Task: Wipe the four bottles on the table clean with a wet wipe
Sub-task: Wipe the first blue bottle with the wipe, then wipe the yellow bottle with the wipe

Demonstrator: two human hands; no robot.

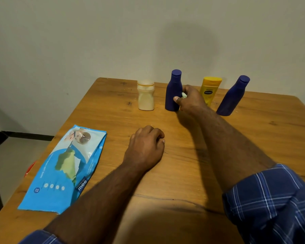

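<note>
Right hand (188, 97): curled round blue bottle (173, 90), wipe (183, 95) pinched (barely visible).
Left hand (146, 147): fingers curled, nothing held, rested on table (183, 173).

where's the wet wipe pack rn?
In the head view, the flat blue plastic wet wipe pack lies at the near left edge of the wooden table, just left of the left forearm, well short of the bottles.
</note>
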